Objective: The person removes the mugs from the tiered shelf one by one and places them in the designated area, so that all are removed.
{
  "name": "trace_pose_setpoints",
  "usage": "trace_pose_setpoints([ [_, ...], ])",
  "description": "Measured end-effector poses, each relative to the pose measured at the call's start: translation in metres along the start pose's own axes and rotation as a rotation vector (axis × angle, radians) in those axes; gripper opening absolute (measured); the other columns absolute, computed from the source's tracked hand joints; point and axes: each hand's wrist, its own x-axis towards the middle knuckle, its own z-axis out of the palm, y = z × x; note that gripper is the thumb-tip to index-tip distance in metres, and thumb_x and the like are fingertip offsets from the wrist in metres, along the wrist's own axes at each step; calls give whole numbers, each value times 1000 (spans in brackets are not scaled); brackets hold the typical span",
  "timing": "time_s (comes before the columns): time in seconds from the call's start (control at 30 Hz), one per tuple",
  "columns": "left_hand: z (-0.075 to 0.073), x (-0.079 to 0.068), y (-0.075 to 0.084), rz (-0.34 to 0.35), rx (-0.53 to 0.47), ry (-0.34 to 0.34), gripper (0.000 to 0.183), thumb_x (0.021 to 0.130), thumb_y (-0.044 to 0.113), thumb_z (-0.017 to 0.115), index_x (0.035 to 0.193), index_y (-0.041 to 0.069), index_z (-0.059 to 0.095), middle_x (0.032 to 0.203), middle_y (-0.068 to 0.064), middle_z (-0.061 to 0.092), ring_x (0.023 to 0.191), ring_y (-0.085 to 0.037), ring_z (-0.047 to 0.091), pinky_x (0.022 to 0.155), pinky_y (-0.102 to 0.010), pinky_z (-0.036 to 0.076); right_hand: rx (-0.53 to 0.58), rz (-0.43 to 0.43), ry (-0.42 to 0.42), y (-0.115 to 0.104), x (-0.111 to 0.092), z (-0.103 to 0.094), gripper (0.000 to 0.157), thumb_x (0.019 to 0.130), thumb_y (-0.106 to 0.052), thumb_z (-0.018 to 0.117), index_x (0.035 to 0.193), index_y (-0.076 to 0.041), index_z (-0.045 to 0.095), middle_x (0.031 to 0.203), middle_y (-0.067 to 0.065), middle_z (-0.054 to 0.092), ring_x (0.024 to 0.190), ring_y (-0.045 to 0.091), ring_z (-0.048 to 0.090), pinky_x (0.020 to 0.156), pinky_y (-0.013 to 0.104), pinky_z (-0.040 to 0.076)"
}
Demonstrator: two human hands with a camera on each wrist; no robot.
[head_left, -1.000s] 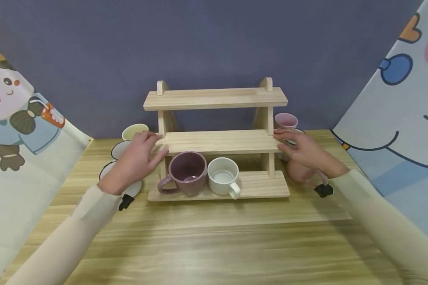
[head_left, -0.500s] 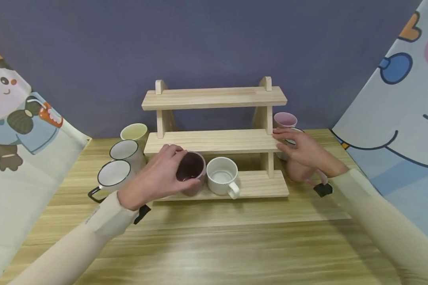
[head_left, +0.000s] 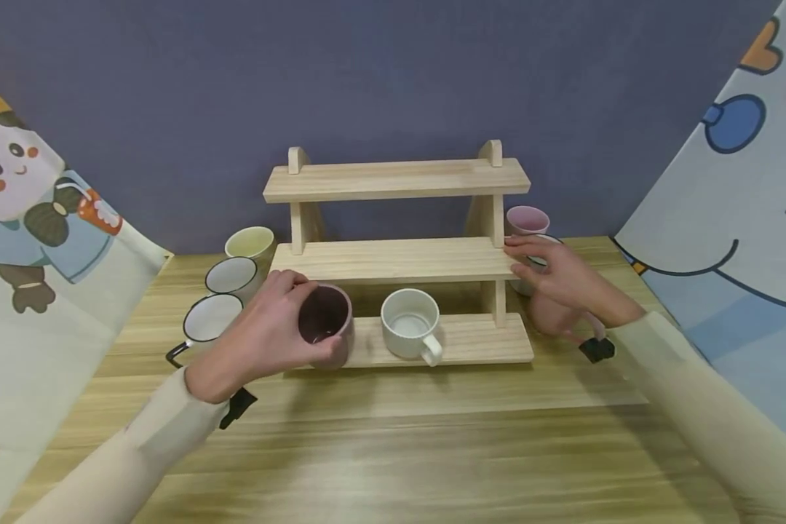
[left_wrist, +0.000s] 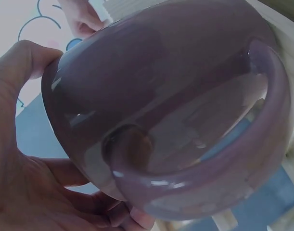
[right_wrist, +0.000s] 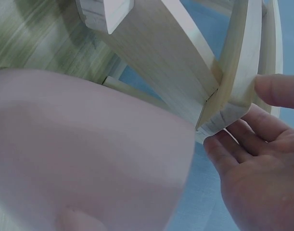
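Observation:
My left hand (head_left: 271,331) grips a purple mug (head_left: 346,336) by its rim, thumb on the near side and fingers across the far side. In the left wrist view the mug's thick handle (left_wrist: 281,120) points away from the palm. The mug stands at the left end of the bottom board of a three-tier wooden shelf (head_left: 393,260). To its right on that board is a small white cup (head_left: 409,331), handle facing forward. My right hand (head_left: 563,280) holds the right end of the middle board, thumb at the front and fingers round the back in the right wrist view.
Left of the shelf stand a yellow cup (head_left: 257,244) and two white enamel mugs (head_left: 212,320) with dark rims. On the right, a pink cup (head_left: 527,218) and a rounded pink mug (head_left: 546,316) sit close beside the right hand. A dark blue wall rises behind.
My left hand has left the middle board's left end, taken hold of the purple mug and shifted it left, away from the white cup. The right hand has stayed in place.

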Motion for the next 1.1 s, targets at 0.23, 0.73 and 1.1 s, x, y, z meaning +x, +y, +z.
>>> trace_pose_setpoints([
  [0.23,-15,-25,-12,-38,25,44,57,62,47,76,102,7,67,102,-10,53,97,-25,46,73,-39,43,20,0,-8,2,0,0,34,92,-8,62,122,7,59,133,18,51,127,37,40,94,49,37],
  [0.73,-28,-92,-43,-77,76,169,60,52,33,81,95,-6,64,95,-17,53,90,-33,47,68,-44,39,7,-9,-8,-1,-2,-3,34,93,-9,61,123,7,58,133,18,51,127,37,40,95,49,36],
  [1.1,-20,-128,-67,-156,103,189,58,50,31,84,93,-4,65,91,-18,53,85,-33,49,64,-44,39,5,-20,-12,0,-1,-2,33,93,-8,60,123,7,59,133,18,51,127,38,40,96,49,36],
])
